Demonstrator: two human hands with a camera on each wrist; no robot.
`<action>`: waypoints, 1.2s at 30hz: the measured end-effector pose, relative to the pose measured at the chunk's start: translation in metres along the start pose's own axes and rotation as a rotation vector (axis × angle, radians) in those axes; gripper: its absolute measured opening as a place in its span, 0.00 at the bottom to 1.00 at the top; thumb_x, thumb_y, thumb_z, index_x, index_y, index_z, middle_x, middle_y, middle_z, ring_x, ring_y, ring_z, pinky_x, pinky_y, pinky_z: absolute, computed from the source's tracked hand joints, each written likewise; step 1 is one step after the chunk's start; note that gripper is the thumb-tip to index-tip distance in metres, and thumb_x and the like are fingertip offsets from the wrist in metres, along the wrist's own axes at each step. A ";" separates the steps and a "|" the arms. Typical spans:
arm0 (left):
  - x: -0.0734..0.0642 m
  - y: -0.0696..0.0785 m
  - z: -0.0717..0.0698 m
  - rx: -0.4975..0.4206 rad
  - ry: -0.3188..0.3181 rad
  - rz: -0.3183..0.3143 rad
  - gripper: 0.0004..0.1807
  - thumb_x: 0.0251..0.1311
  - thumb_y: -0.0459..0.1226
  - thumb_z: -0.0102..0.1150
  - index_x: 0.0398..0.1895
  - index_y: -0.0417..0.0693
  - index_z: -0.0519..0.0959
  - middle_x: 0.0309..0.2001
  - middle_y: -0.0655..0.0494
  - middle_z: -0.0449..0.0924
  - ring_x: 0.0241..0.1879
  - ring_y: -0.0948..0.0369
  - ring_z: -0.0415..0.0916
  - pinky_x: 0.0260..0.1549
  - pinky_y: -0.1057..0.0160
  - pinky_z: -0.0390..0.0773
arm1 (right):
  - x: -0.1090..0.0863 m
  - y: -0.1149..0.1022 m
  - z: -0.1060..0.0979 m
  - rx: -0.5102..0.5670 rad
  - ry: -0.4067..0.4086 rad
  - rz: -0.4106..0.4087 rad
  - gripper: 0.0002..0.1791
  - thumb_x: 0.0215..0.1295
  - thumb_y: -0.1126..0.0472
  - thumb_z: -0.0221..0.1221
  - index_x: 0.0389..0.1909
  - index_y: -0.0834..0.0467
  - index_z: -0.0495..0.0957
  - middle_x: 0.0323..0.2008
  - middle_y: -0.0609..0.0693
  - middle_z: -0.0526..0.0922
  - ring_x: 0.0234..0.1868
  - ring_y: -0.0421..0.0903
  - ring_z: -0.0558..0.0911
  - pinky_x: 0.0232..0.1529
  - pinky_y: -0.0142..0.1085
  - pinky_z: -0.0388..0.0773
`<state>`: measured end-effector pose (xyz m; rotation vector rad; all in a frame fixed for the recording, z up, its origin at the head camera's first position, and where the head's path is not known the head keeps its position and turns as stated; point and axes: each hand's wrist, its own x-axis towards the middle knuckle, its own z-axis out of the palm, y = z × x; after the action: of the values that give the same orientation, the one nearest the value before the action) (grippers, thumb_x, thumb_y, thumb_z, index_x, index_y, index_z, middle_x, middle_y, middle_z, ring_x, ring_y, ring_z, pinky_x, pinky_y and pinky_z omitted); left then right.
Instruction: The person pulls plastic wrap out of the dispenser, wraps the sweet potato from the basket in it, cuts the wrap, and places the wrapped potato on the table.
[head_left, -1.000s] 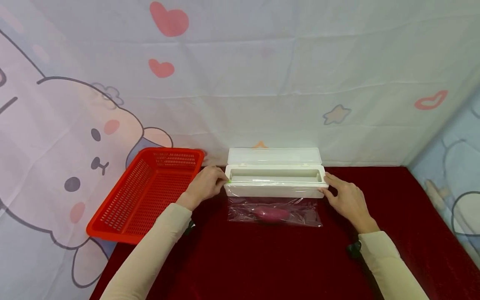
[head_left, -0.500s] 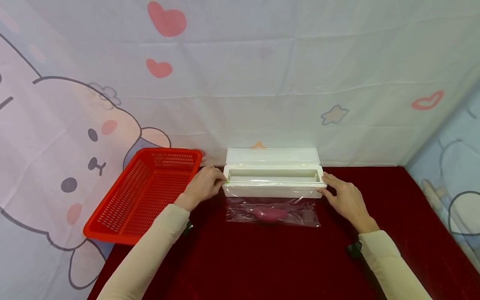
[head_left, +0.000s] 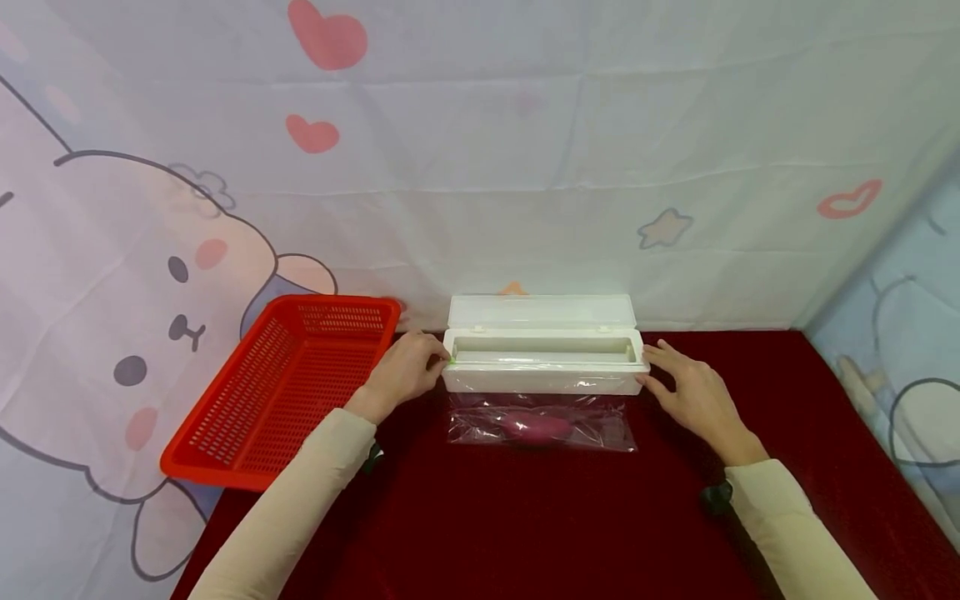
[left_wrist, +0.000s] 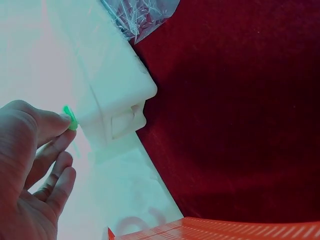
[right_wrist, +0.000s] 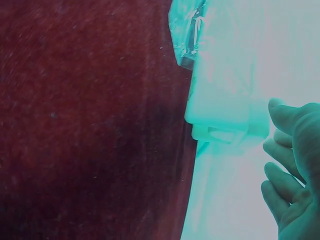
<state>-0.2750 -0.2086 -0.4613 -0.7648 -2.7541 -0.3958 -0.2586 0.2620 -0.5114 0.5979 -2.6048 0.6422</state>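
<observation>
A white cling film dispenser (head_left: 543, 382) stands near the back of the table, its lid (head_left: 540, 312) raised and a pale roll (head_left: 536, 357) inside. Clear film (head_left: 465, 427) hangs from its front and lies over a pink, elongated object (head_left: 536, 427). My left hand (head_left: 405, 368) pinches a small green slider (left_wrist: 71, 117) at the dispenser's left end between thumb and forefinger. At the opposite end, my right hand (head_left: 696, 398) has its fingers extended, with the thumb tip right at the front corner. In the right wrist view its other fingers are loosely bent.
A red perforated plastic basket (head_left: 281, 400) sits on the left, beside my left forearm. Dark red cloth (head_left: 555, 525) covers the table. A printed fabric backdrop (head_left: 480, 167) rises directly behind the dispenser and basket.
The whole scene shifts slightly left in the head view. My right forefinger has lifted a little off the dispenser's end. My left hand keeps its pinch on the green slider.
</observation>
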 end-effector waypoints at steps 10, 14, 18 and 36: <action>0.000 0.003 -0.002 -0.015 -0.029 -0.024 0.07 0.64 0.32 0.70 0.43 0.42 0.91 0.43 0.49 0.90 0.47 0.51 0.83 0.53 0.53 0.84 | 0.005 -0.008 -0.004 0.053 -0.030 0.005 0.26 0.68 0.60 0.72 0.65 0.64 0.82 0.65 0.66 0.82 0.62 0.67 0.84 0.59 0.63 0.81; 0.002 0.004 -0.001 -0.017 -0.016 -0.018 0.08 0.64 0.33 0.70 0.44 0.41 0.90 0.45 0.48 0.90 0.49 0.51 0.83 0.54 0.53 0.83 | 0.008 -0.010 -0.004 0.073 -0.048 0.012 0.25 0.69 0.61 0.71 0.64 0.64 0.83 0.65 0.66 0.82 0.63 0.67 0.84 0.60 0.63 0.81; 0.003 0.008 -0.001 -0.020 -0.007 -0.007 0.09 0.64 0.34 0.71 0.45 0.41 0.90 0.46 0.47 0.89 0.50 0.51 0.83 0.55 0.53 0.83 | 0.009 -0.012 -0.002 0.079 -0.042 -0.005 0.23 0.69 0.62 0.71 0.62 0.64 0.84 0.63 0.66 0.84 0.62 0.66 0.84 0.59 0.63 0.81; 0.008 0.018 0.004 0.001 0.037 0.087 0.09 0.63 0.36 0.73 0.43 0.41 0.90 0.45 0.48 0.91 0.51 0.47 0.85 0.60 0.49 0.80 | 0.020 -0.018 0.009 0.117 -0.061 0.028 0.13 0.73 0.62 0.68 0.54 0.63 0.87 0.63 0.67 0.83 0.58 0.65 0.87 0.48 0.58 0.85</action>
<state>-0.2726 -0.1889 -0.4593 -0.8643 -2.6761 -0.3862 -0.2690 0.2374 -0.5032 0.6262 -2.6504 0.8015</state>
